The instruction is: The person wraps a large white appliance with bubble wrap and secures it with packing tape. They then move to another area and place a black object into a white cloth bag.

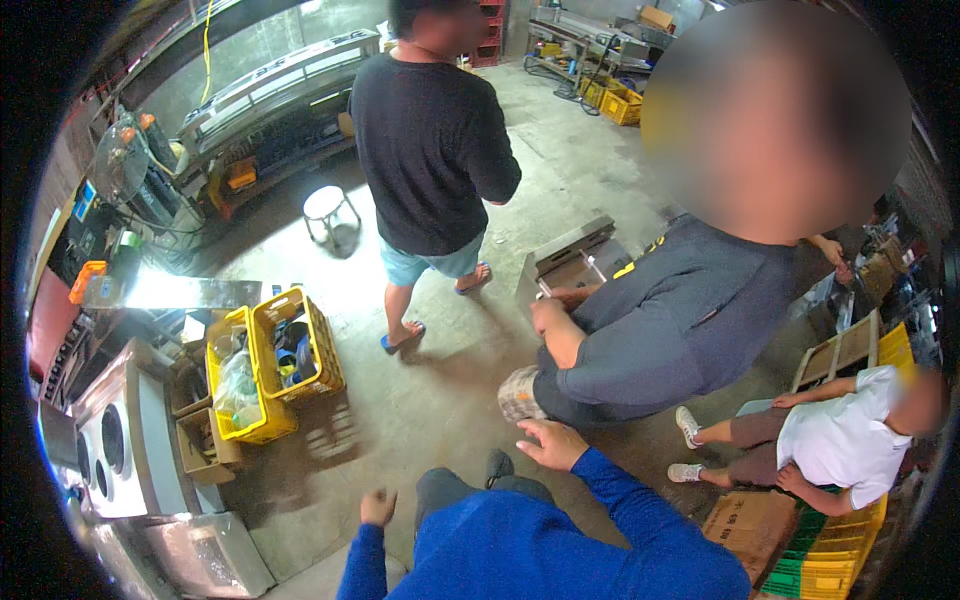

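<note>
My right hand [553, 444] reaches forward from a blue sleeve, its fingers stretched apart and holding nothing. It is nearest to a person in a dark grey shirt [670, 330], close to that person's patterned shorts [521, 393]; I cannot tell whether they touch. Lower and to the left, my left hand [378, 507] hangs beside my leg above the concrete floor. Its thumb stands apart from loosely bent fingers, with no object visible in it. Beyond the person in grey, an open metal box [575, 262] is partly hidden by that person's arm and body.
Yellow crates [262, 425] of parts stand at left beside cardboard boxes [205, 445] and a white-fronted cabinet [115, 440]. A white stool [323, 203] is near a standing person in black [425, 150]. Someone in white [840, 440] sits at right by a carton [750, 530].
</note>
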The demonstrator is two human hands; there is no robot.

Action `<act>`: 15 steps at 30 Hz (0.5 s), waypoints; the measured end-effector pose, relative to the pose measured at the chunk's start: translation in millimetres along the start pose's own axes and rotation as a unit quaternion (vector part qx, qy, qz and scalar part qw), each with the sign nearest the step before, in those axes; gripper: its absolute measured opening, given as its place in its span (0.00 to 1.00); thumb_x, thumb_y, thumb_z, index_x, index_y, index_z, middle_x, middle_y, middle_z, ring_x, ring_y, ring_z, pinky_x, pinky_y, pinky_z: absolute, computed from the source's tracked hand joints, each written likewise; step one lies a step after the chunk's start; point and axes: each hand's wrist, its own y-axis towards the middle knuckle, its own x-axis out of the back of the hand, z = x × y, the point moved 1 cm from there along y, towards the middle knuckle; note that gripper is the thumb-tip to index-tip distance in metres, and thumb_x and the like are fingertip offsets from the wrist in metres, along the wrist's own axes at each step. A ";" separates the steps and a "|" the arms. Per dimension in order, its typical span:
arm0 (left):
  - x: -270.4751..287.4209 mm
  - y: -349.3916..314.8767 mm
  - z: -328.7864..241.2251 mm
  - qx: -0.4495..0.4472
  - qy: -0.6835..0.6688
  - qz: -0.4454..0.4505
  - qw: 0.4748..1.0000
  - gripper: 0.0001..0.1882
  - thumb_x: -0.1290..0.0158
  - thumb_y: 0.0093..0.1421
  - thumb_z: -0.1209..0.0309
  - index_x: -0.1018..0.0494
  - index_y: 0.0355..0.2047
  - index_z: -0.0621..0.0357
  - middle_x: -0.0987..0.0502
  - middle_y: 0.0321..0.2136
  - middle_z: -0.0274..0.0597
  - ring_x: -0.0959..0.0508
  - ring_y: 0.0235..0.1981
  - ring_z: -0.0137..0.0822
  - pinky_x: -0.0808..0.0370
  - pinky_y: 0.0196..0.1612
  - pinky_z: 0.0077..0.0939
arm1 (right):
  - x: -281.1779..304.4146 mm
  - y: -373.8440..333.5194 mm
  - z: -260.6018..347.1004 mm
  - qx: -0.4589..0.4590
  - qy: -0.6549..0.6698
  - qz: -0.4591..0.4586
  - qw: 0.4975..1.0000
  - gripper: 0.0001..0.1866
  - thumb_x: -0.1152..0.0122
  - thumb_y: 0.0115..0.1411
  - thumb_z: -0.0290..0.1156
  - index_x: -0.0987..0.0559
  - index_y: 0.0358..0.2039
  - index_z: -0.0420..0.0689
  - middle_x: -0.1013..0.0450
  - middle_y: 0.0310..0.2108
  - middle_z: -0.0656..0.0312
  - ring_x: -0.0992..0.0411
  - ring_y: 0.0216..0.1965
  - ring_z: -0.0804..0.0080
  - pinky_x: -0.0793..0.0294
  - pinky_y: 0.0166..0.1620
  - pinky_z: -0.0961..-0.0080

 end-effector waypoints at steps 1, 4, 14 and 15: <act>-34.6 -10.1 65.3 0.002 -0.103 -0.022 0.994 0.24 0.41 0.58 0.52 0.18 0.37 0.66 0.16 0.30 0.52 0.16 0.33 0.48 0.21 0.39 0.40 | 12.4 9.2 4.7 -0.021 0.061 0.005 0.998 0.26 0.38 0.62 0.45 0.25 0.54 0.40 0.21 0.45 0.50 0.22 0.44 0.57 0.23 0.46 0.62; -68.7 -55.9 76.7 0.209 -0.247 0.096 0.941 0.17 0.40 0.60 0.61 0.19 0.36 0.67 0.19 0.22 0.41 0.20 0.21 0.29 0.26 0.21 0.29 | 28.9 27.2 -13.2 -0.066 0.097 -0.002 0.993 0.22 0.36 0.62 0.40 0.24 0.52 0.38 0.21 0.40 0.51 0.22 0.40 0.62 0.23 0.44 0.67; 0.9 114.7 104.1 0.277 -0.334 0.152 0.888 0.18 0.45 0.64 0.62 0.25 0.47 0.64 0.17 0.32 0.44 0.19 0.23 0.39 0.23 0.26 0.37 | -1.6 83.3 2.8 -0.077 0.031 0.002 0.997 0.31 0.42 0.62 0.52 0.27 0.58 0.44 0.25 0.52 0.45 0.27 0.53 0.45 0.28 0.55 0.53; 24.4 141.9 91.8 0.277 -0.296 0.137 0.904 0.16 0.47 0.66 0.63 0.27 0.49 0.61 0.18 0.33 0.44 0.20 0.23 0.40 0.24 0.25 0.39 | -9.2 80.4 0.9 -0.109 0.044 0.027 0.993 0.32 0.43 0.61 0.52 0.27 0.59 0.44 0.26 0.53 0.44 0.27 0.54 0.44 0.29 0.56 0.52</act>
